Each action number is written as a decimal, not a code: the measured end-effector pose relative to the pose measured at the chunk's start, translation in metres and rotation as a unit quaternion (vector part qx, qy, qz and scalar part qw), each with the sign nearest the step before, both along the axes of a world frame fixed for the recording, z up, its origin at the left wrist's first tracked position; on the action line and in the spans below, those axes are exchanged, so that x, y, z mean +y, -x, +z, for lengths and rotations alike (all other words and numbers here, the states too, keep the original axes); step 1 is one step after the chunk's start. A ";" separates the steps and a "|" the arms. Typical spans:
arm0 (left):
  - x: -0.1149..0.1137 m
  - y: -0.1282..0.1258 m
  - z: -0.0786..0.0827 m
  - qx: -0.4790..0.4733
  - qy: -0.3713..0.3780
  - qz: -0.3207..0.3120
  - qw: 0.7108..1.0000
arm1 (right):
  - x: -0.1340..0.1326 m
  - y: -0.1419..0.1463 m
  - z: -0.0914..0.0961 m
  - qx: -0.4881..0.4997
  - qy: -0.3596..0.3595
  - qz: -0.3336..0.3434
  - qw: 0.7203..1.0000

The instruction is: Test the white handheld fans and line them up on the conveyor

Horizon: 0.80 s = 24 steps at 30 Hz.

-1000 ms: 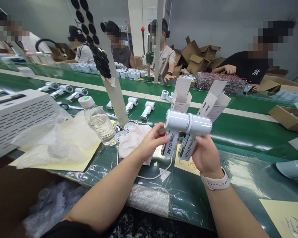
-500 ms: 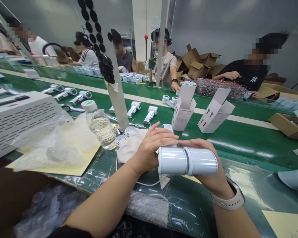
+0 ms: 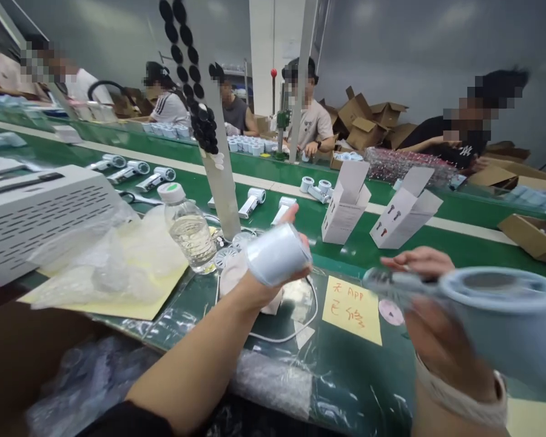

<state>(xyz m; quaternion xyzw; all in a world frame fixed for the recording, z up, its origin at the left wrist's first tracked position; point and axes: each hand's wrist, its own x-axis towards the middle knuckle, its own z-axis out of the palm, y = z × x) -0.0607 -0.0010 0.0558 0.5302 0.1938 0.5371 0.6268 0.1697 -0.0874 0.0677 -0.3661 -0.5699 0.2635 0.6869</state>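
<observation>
Over the desk (image 3: 359, 379), the left hand (image 3: 289, 280) grasps one fan (image 3: 275, 254), barrel slanting up rightward. The right hand (image 3: 441, 331) grips a second fan (image 3: 509, 340), handle pointing left, mouth upward. Two boxes (image 3: 346, 217) stand beyond.

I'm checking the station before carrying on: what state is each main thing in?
Tilted fan: in left hand, power unclear
Blurred fan: in right hand, power unclear
Left white box: standing, flaps open
Right white box: standing, flaps open
Bottle: capped, partly filled
Right-edge carton: open
Yellow note: flat, written on
Left row of fans: lying down
</observation>
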 end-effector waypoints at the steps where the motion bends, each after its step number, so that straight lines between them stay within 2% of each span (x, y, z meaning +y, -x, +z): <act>1: -0.002 -0.003 -0.002 -0.008 0.010 -0.022 1.000 | 0.003 -0.001 -0.003 0.007 0.019 0.006 1.000; 4: -0.009 -0.013 -0.009 -0.018 0.042 -0.081 0.996 | 0.012 -0.002 -0.018 0.026 0.110 0.035 0.993; 7: -0.019 -0.025 -0.019 0.008 -0.013 -0.029 0.999 | 0.022 0.013 -0.040 0.014 0.199 -0.032 0.979; 9: -0.026 -0.033 -0.028 0.035 -0.078 0.045 0.995 | 0.026 0.034 -0.053 -0.024 0.197 -0.039 0.979; 11: -0.028 -0.037 -0.034 0.069 -0.117 0.093 0.986 | 0.026 0.055 -0.060 -0.076 0.165 0.024 0.983; 13: -0.023 -0.034 -0.037 0.120 -0.138 0.093 0.979 | 0.024 0.067 -0.059 -0.118 0.161 0.066 0.978; 15: -0.011 -0.025 -0.034 0.223 -0.181 0.069 0.955 | 0.023 0.063 -0.050 -0.161 0.196 0.016 0.967; 16: -0.003 -0.019 -0.031 0.302 -0.216 0.067 0.926 | 0.022 0.055 -0.044 -0.190 0.215 -0.040 0.957; 18: 0.013 -0.006 -0.022 0.492 -0.243 0.104 0.830 | 0.020 0.029 -0.033 -0.262 0.254 -0.170 0.915; 20: 0.023 0.002 -0.015 0.646 -0.193 0.154 0.723 | 0.014 -0.005 -0.026 -0.324 0.315 -0.260 0.853; 21: 0.025 0.004 -0.012 0.694 -0.171 0.153 0.682 | 0.009 -0.025 -0.024 -0.348 0.356 -0.287 0.819; 22: 0.025 0.004 -0.011 0.725 -0.162 0.143 0.654 | 0.003 -0.045 -0.022 -0.368 0.400 -0.306 0.782; 24: 0.018 -0.001 -0.011 0.752 -0.170 0.106 0.628 | -0.012 -0.087 -0.022 -0.402 0.471 -0.344 0.706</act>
